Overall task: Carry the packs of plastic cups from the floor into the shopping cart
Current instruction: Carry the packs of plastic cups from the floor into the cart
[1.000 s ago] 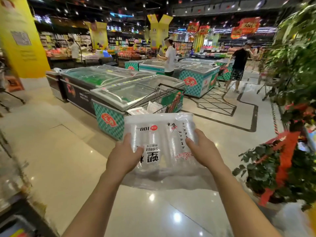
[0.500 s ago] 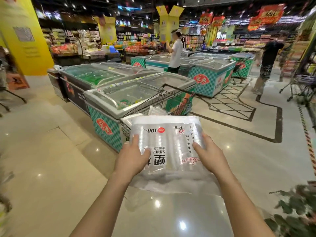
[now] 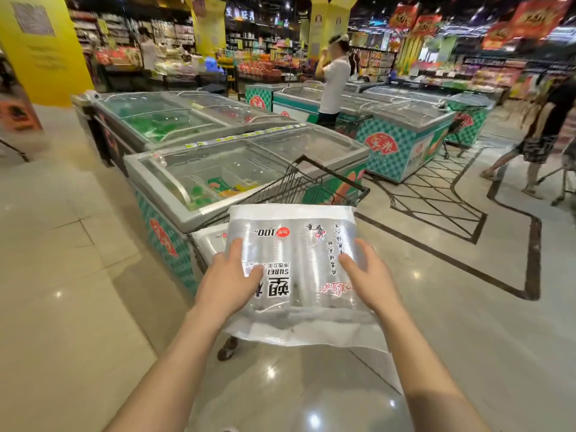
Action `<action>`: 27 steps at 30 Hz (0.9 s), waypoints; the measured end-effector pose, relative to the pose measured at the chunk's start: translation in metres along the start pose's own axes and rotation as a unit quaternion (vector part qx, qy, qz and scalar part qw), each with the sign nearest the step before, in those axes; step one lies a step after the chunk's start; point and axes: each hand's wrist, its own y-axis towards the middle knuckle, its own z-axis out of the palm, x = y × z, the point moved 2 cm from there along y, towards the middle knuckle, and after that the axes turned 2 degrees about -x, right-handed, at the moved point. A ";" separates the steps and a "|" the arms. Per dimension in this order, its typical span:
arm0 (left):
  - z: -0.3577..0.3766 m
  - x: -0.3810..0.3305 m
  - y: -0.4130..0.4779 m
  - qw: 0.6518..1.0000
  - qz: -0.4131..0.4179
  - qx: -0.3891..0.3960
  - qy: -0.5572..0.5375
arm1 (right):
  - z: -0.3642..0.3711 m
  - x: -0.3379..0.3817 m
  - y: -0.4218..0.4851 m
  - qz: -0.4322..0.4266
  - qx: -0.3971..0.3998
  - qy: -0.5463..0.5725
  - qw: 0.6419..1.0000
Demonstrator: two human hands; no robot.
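By the shopping cart (image 3: 293,185), left hand (image 3: 229,283) and right hand (image 3: 371,282) clamp a cup pack (image 3: 299,244) marked "100" and, seemingly, "SUBEI".

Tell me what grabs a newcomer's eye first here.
A clear pack of plastic cups fills the lower centre, gripped between the left hand and right hand. Just beyond it stands the black wire shopping cart, beside a glass-topped freezer chest.

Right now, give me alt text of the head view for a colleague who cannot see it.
The left hand and right hand hold a clear pack of plastic cups at the near end of the wire shopping cart, which stands beside a glass-topped freezer.
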 end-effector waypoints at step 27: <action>0.238 0.058 0.493 0.969 -0.190 0.009 -0.159 | 0.213 -0.069 0.552 -0.070 0.131 0.000 0.989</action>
